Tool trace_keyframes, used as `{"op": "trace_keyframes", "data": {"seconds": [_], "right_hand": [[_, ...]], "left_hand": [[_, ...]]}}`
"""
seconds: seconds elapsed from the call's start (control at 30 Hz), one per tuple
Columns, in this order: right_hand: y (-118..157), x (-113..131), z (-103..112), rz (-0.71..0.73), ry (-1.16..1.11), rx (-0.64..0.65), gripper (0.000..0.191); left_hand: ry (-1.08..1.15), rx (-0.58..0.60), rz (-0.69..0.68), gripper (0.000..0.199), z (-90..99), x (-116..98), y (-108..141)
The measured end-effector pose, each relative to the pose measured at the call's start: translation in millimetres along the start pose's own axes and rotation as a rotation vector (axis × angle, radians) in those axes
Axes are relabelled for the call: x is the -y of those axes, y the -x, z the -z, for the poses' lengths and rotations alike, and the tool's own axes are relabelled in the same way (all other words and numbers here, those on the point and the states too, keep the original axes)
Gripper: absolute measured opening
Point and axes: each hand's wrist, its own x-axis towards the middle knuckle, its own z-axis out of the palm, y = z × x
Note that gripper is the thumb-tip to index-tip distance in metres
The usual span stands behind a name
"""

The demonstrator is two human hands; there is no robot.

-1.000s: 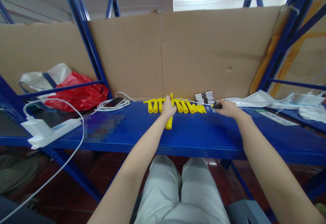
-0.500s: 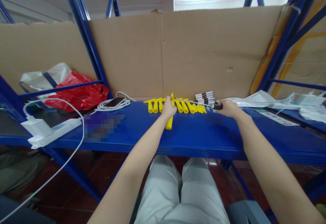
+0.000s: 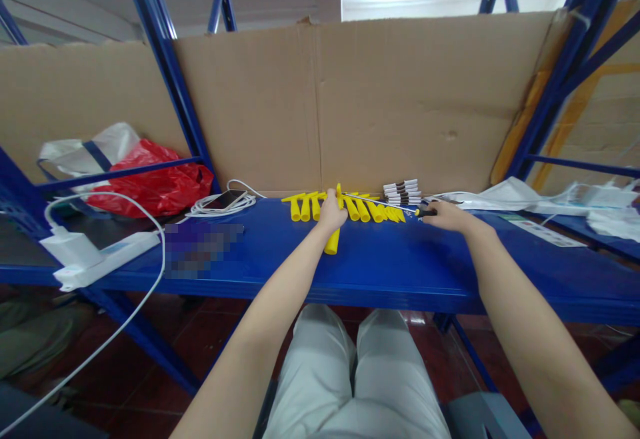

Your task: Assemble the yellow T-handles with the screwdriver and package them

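Note:
My left hand (image 3: 331, 214) is closed around a yellow plastic part with a tube-like lower end (image 3: 331, 242), held above the blue shelf. In my right hand (image 3: 447, 215) is a long screwdriver (image 3: 383, 203), gripped by its black and yellow handle. Its thin metal shaft points left and reaches the upper end of the held part; whether the tip touches a screw there is too small to tell. Behind my hands lie several similar yellow plastic parts (image 3: 363, 211) in a row. Small flat yellow pieces (image 3: 395, 214) lie at the row's right end, beneath the shaft.
White bundles with dark bands (image 3: 403, 192) stand by the cardboard wall (image 3: 400, 106). Coiled white cable (image 3: 220, 204), a power strip (image 3: 110, 260) and a red bag (image 3: 155, 179) are on the left. A printed sheet (image 3: 545, 230) lies right, on the blue shelf (image 3: 390, 266).
The fingers of my right hand have shifted around the screwdriver handle, which sits slightly lower and further left. My left hand and the yellow part stay in place.

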Motion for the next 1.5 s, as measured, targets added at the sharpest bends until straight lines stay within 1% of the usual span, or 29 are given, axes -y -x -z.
{"op": "trace_keyframes", "data": {"seconds": [0.1,0.2,0.33,0.53,0.63,0.83,1.03,1.27,1.5], "right_hand": [[-1,-3,-2,0.003,0.056,-0.011,0.009],[-3,-6,-4,0.017,0.077,0.009,0.014],[-3,-7,-6,0.026,0.043,0.006,0.021],[-1,-6,-6,0.020,0.009,-0.007,0.019],[-2,-7,-8,0.007,0.000,-0.002,0.018],[-6,-11,-10,0.044,-0.025,-0.022,0.014],[-5,-12,-10,0.034,-0.024,-0.013,0.014],[-3,-11,-8,-0.003,-0.001,0.021,0.016],[1,-5,-4,0.010,0.017,0.052,0.017]], "left_hand": [[-0.011,0.021,0.002,0.044,0.4,-1,0],[-0.028,0.044,0.011,0.043,0.2,-1,0],[-0.042,0.053,-0.006,0.042,-1.2,2,-1],[-0.052,0.061,-0.014,0.040,-2.3,4,-2],[-0.049,0.060,-0.012,0.040,-2.3,4,-1],[-0.038,0.048,-0.010,0.042,-2.8,4,-1],[-0.015,0.040,-0.003,0.043,-1.8,2,-1],[0.020,0.012,0.018,0.047,0.2,0,-1],[0.048,0.016,0.012,0.045,1.2,-3,1]]}}
